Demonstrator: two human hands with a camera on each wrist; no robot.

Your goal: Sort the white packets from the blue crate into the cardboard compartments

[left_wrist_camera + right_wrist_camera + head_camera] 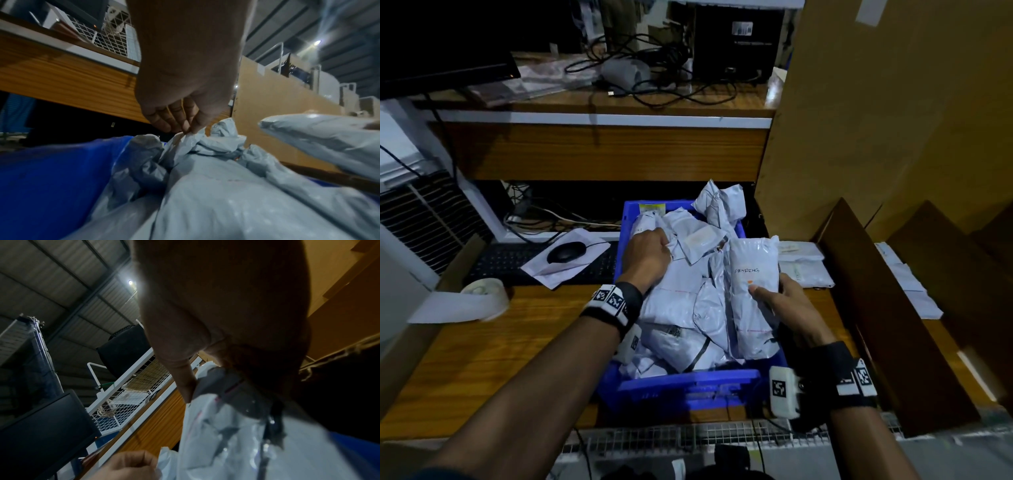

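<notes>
Now our left hand (pixel 649 255) pinches a crinkly corner of one white packet (pixel 186 140) in the blue crate (pixel 688 385), and our right hand (pixel 786 305) holds the packet marked PENDING (pixel 753 284) at the crate's right side. We think these bags are soft, light and slippery. So we should grab the fat middle, not a thin edge.
</notes>
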